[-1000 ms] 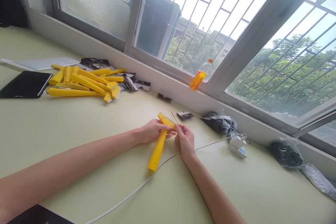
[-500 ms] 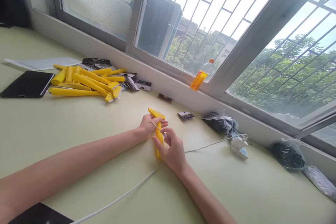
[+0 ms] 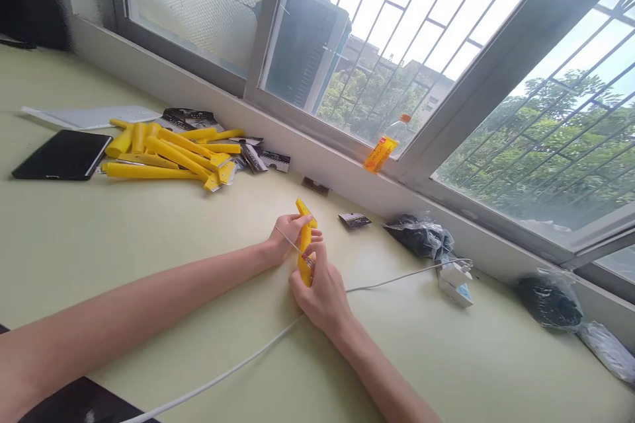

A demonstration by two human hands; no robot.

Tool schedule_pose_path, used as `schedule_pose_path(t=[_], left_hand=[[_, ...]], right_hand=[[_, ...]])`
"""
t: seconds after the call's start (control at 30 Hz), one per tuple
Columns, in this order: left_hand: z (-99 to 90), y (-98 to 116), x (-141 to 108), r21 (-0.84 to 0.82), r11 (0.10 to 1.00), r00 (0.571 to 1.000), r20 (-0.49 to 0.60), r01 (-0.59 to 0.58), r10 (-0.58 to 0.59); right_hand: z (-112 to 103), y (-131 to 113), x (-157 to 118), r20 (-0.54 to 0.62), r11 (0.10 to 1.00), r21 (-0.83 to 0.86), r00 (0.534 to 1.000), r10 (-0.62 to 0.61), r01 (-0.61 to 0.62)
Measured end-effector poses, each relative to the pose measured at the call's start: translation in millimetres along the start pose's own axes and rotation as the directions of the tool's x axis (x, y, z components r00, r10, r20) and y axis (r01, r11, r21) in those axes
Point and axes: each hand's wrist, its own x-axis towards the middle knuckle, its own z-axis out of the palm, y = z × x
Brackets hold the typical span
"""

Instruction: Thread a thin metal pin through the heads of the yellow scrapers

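Near the middle of the head view I hold a yellow scraper (image 3: 305, 236), its T-shaped head uppermost and its handle pointing down toward me. My left hand (image 3: 288, 232) grips it just below the head. A thin screwdriver (image 3: 289, 238) is held in my right hand (image 3: 321, 291), its metal shaft slanting up to the left across the scraper. The fingers of that hand also close around the lower handle, partly hiding it. Farther left lies a pile of yellow scrapers (image 3: 171, 151).
A black tablet (image 3: 62, 154) is left of the pile, with dark printed cards (image 3: 274, 160) to its right. A white cable (image 3: 238, 365) crosses the table to a white charger (image 3: 455, 277). Black bundles in clear plastic (image 3: 548, 301) and an orange-capped bottle (image 3: 381, 153) stand by the window.
The scraper has turned in my hands, so its head now shows more edge-on. My right hand has closed onto the lower handle with the screwdriver still in it. The view has shifted slightly.
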Motion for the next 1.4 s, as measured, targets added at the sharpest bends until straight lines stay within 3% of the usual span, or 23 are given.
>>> schedule_pose_path(t=[0.27,0.6,0.87,1.13,1.27,1.4], left_hand=[[-3.3,-7,9,-0.050,0.997,0.997,0.050,0.060,-0.058],[0.4,0,4,-0.012,0.998,0.993,0.099,0.061,-0.059],[1.8,-7,7,0.085,0.996,0.998,0.047,0.027,-0.031],[5.3,-9,4,0.087,0.996,0.996,0.088,-0.019,0.012],[4.3,-11,5,0.186,0.982,0.995,0.102,-0.030,0.011],[3.5,-11,3,0.161,0.985,0.992,0.117,-0.059,0.040]], right_hand=[[-2,-5,1,0.026,0.995,-0.060,0.997,-0.078,0.079],[-6,11,0,0.011,0.960,0.281,1.000,-0.005,0.001],[-9,24,2,-0.037,0.876,0.482,0.999,0.000,0.018],[-9,25,4,-0.173,0.838,0.546,0.981,0.092,0.018],[-8,26,3,-0.175,0.841,0.541,0.980,0.093,0.017],[-7,27,3,-0.176,0.850,0.527,0.981,0.087,0.020]])
